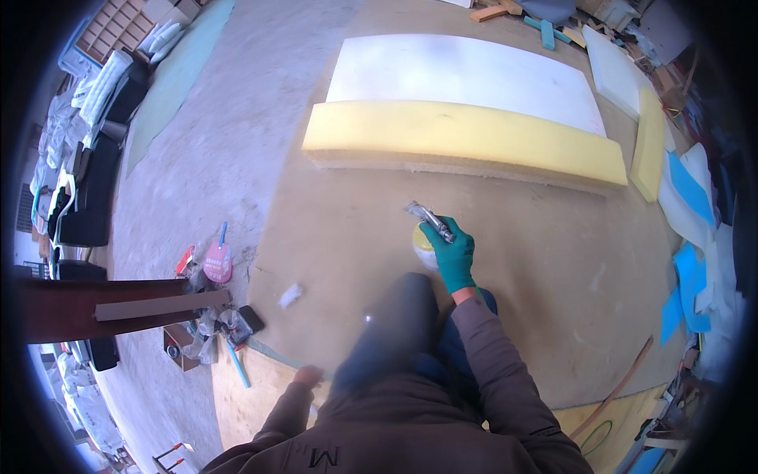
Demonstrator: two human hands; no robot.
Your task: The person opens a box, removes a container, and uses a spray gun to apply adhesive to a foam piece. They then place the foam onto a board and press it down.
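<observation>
Brown jacket (399, 423) fills lower centre; gloved right hand (455, 257) grips a metallic tool (431, 221) firmly, apparently leaving its tip free; blurred left hand (308, 376), lower left: grip undeterminable.

Mid-frame, a matt green fabric glove (455, 261) gripped a glossy, metallic-looking tool (429, 220)! Above it, the yellow foam block (466, 142) showed a smooth, matt top and rougher lower edge; upper left, dull concrete floor (225, 134), then crumpled, shiny plastic wrapping (58, 130).
</observation>
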